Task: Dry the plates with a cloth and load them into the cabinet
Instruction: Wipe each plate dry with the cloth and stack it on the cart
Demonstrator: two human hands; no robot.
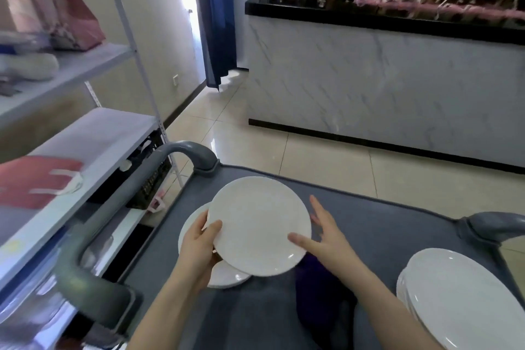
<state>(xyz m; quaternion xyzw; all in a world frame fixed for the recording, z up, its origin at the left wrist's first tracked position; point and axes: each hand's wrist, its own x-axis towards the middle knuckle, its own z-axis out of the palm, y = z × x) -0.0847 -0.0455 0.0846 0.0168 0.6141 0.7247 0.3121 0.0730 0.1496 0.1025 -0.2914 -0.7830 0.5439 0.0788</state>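
Note:
A white plate [257,224] is held tilted above a small stack of white plates [227,277] on the grey cart top [383,224]. My left hand [199,244] grips its left rim, thumb on top and fingers underneath. My right hand [324,233] lies against the plate's right rim with fingers straight and thumb on the plate's face. A dark purple cloth [318,290] lies on the cart under my right forearm. A second stack of white plates [454,298] sits at the cart's right corner.
The cart has grey handles, one at the left [93,236] and one at the right [494,224]. A white metal shelving unit [93,133] stands to the left with a red item [34,179] on it. A marble-fronted counter [383,77] is across the tiled floor.

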